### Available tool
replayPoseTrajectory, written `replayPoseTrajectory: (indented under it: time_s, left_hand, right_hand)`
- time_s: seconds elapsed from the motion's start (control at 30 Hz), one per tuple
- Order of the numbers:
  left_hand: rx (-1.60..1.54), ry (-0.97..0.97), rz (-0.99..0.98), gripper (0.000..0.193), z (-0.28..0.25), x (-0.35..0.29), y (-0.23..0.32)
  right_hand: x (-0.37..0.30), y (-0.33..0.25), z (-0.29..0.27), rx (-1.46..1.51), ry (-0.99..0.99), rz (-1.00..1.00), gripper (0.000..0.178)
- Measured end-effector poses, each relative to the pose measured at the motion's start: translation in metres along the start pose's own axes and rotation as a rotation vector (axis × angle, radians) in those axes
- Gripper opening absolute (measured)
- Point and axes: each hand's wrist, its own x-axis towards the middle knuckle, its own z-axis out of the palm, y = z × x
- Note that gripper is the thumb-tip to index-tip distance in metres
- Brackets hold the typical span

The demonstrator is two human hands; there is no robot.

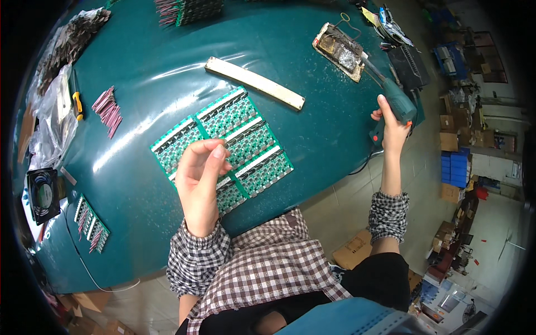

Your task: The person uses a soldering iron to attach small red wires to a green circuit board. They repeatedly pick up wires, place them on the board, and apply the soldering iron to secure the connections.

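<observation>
My right hand (393,129) is wrapped round the green handle of a soldering iron (398,100) at the right of the table. The iron's metal barrel points up and left, its end at a scorched, solder-crusted tray (336,51). My left hand (202,173) is over green circuit boards (255,138), thumb and fingertips pinched together. Whatever they pinch, if anything, is too small to make out. The boards lie side by side in a block with white strips and rows of black parts. My left hand and wrist hide some of them.
Beyond the boards lies a long cream bar (254,82). Pink wires (107,110), a yellow-handled screwdriver (77,105), a black fan (43,195) and a wired board (92,223) are at left. More wired boards (190,10) sit at the far edge.
</observation>
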Motion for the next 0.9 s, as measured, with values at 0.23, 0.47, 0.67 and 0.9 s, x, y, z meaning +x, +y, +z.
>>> replayPoseTrajectory:
  time_s: [0.23,0.47,0.67,0.9]
  left_hand:
    - [-0.011,-0.012,-0.007,0.021,0.0,-0.001,0.001]
    - [0.003,-0.025,0.007,0.021,0.0,-0.003,-0.001]
    - [-0.021,-0.075,0.078,0.019,0.009,-0.009,0.002]
    - [-0.02,-0.098,0.112,0.016,0.003,-0.016,0.005]
  right_hand:
    - [-0.018,-0.013,-0.012,0.013,0.034,0.117,0.021]
    - [-0.032,-0.041,-0.025,0.223,0.104,0.02,0.018]
    - [-0.011,-0.024,-0.001,0.071,0.052,-0.009,0.021]
    - [-0.077,-0.042,0.0,0.569,-0.166,0.227,0.022]
